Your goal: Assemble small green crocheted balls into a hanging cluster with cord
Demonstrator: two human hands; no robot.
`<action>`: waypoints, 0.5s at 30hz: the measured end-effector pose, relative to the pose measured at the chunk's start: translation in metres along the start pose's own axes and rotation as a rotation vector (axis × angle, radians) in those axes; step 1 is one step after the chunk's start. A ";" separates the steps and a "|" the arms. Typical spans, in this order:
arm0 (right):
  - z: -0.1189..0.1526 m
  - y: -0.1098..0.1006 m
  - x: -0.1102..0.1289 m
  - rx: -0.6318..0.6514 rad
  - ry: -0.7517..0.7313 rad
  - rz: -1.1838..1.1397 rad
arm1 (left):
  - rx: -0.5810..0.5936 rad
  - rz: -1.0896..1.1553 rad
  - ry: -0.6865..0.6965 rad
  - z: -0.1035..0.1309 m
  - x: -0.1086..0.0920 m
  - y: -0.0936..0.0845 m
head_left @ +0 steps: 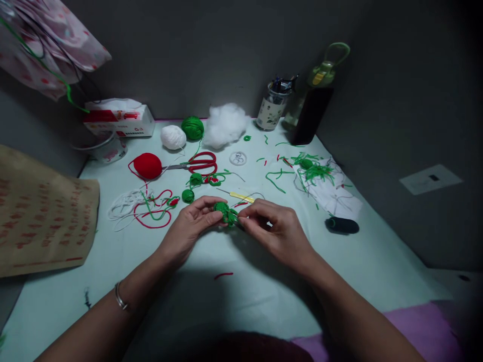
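My left hand (192,221) is closed around a small green crocheted piece (221,208), with the thumb and index finger pressed on it. At the piece's right side my right hand (277,226) pinches a thin needle-like tool (235,215); its exact kind is hard to make out. Loops of green yarn bunch between the two hands. Just beyond my fingers lies a yellow-handled crochet hook (241,196). Small green balls (187,196) and red-and-green crocheted bits (213,180) rest on the table past my left hand.
Red-handled scissors (203,163) lie behind, near a red yarn ball (148,166), white yarn (173,137), green yarn (192,128) and fluffy stuffing (225,125). Green scraps (317,171) cover paper at right. A bottle (311,110) and pen jar (272,108) stand behind; a paper bag (49,216) is left.
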State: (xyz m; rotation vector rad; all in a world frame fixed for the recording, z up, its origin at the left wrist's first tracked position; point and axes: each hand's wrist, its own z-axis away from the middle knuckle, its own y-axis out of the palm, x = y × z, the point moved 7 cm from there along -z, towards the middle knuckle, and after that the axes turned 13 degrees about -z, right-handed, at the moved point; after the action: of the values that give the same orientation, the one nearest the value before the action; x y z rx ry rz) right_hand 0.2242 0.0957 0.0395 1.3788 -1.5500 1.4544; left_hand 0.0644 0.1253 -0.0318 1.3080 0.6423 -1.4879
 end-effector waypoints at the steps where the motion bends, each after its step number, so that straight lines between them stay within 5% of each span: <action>1: 0.000 0.000 -0.001 0.001 0.008 -0.002 | 0.002 -0.006 -0.002 0.000 0.001 0.000; 15: 0.001 0.014 -0.018 -0.025 0.180 -0.172 | -0.068 -0.158 0.075 0.004 -0.003 -0.003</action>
State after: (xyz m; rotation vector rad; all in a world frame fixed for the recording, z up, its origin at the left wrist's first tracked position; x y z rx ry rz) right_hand 0.2162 0.0976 0.0183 1.2948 -1.3000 1.4072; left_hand 0.0594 0.1242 -0.0289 1.2900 0.8546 -1.5353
